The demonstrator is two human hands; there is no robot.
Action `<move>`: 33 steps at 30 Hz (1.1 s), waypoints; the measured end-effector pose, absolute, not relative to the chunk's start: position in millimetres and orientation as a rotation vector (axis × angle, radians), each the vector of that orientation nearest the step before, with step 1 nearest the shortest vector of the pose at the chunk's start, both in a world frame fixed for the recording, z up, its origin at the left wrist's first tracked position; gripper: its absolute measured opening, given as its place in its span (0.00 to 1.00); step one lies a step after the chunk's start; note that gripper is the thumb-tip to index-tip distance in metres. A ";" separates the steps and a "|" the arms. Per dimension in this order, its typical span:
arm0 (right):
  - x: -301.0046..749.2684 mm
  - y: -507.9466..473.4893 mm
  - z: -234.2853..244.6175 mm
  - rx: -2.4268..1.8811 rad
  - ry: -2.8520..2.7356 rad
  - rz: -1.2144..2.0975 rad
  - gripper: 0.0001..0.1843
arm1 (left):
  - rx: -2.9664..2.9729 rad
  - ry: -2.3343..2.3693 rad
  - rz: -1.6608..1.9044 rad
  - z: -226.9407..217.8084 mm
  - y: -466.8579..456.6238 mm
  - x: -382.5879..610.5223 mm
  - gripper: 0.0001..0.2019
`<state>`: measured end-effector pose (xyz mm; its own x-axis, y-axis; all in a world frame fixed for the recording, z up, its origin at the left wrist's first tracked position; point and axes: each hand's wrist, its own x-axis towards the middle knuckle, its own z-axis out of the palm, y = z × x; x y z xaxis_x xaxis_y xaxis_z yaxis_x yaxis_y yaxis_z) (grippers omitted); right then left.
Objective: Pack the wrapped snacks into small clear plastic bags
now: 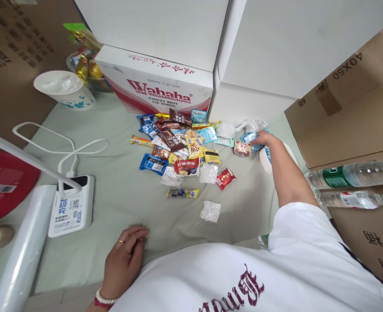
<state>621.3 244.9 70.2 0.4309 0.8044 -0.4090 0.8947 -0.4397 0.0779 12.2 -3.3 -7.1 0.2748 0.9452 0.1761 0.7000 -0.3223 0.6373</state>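
Observation:
A heap of small wrapped snacks (181, 145) lies on the pale green sheet (119, 190) in front of a Wahaha box (155, 84). My right hand (265, 138) reaches out to the right edge of the heap, its fingers curled on a blue packet (250, 137), beside a small reddish snack (242, 148). A white round container (266, 159) sits just under my forearm. My left hand (126, 255) rests palm down on the sheet near my body, fingers loosely together, holding nothing. A red packet (225, 178) and a clear wrapper (210, 211) lie apart from the heap.
Large white boxes (276, 47) stand behind the heap. Brown cartons (350, 99) and two water bottles (354, 173) are on the right. On the left are a white power bank (70, 208) with a cable, a white cup (64, 89), a roll of film (22, 255) and a red object (2, 182).

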 end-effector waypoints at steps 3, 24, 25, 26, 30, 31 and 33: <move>635.2 235.1 81.7 2.493 1.536 -0.621 0.27 | 2.147 1.460 0.742 -7.7 -2.4 12.7 0.12; 681.1 171.6 113.1 3.521 1.626 -0.767 0.17 | 2.138 1.495 0.754 -7.4 -2.5 14.2 0.12; 683.3 156.0 120.9 3.532 1.667 -0.805 0.18 | 2.121 1.509 0.749 -7.7 -2.8 14.7 0.12; 684.9 139.0 127.4 3.534 1.707 -0.839 0.20 | 2.096 1.532 0.741 -7.8 -3.1 15.2 0.12; 682.9 72.5 128.1 3.429 1.756 -0.933 0.42 | 1.983 1.629 0.687 -7.6 -3.7 18.0 0.14; 679.4 60.2 121.0 3.349 1.717 -0.925 0.43 | 1.964 1.640 0.684 -7.3 -3.6 18.7 0.14; 669.3 43.5 101.4 3.188 1.621 -0.878 0.35 | 1.946 1.637 0.684 -6.7 -2.9 19.7 0.14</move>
